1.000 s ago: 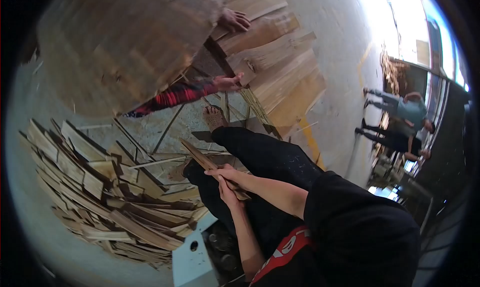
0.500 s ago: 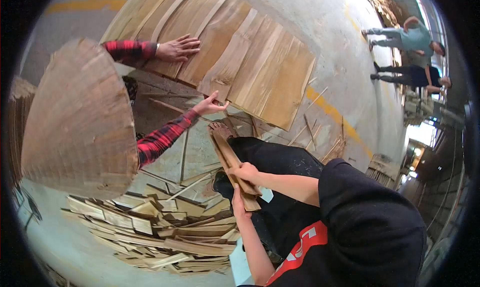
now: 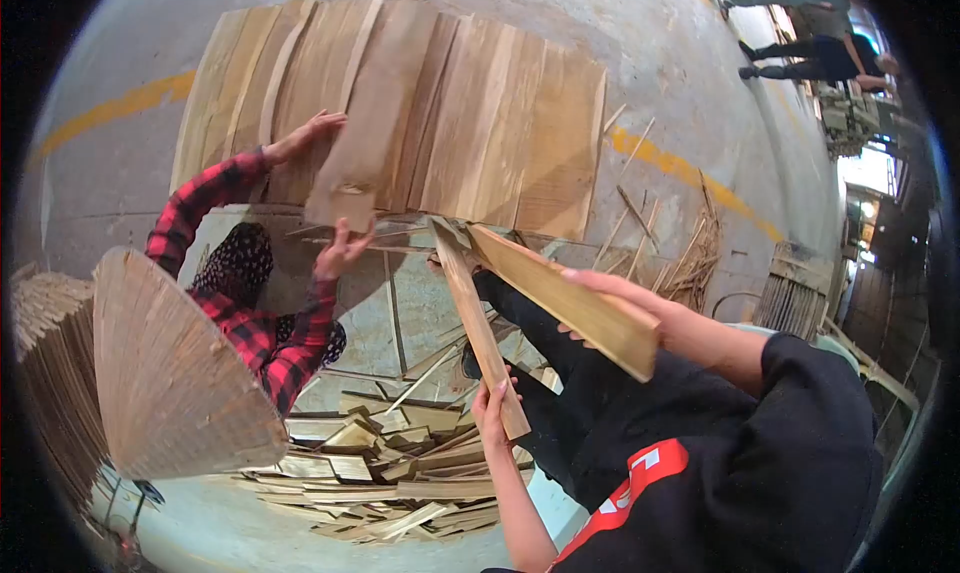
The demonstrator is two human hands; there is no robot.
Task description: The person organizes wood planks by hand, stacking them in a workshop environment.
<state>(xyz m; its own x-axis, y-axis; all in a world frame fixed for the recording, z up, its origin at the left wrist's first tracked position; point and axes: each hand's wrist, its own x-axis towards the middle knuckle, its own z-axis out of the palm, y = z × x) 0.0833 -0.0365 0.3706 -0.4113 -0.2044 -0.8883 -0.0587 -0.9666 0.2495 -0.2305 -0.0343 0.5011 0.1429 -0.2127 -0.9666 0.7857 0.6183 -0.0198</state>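
Left hand (image 3: 491,411): fingers closed on narrow strip (image 3: 474,313), mid-frame, extending up-left from the grip. Right hand (image 3: 622,293): fingers gripping wider board (image 3: 562,295), long axis also up-left. Far ends converge near laid-out planks (image 3: 488,123), upper center. Left hand nearer scrap pile (image 3: 400,493), bottom.

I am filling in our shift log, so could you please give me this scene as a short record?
Left hand: holds a narrow board
Right hand: holds a wider board
Co-worker: in a cone hat, both hands at a sheet
Under the sheet: a row of boards on the floor
Beside the left hand: a pile of offcuts
Background: two people standing
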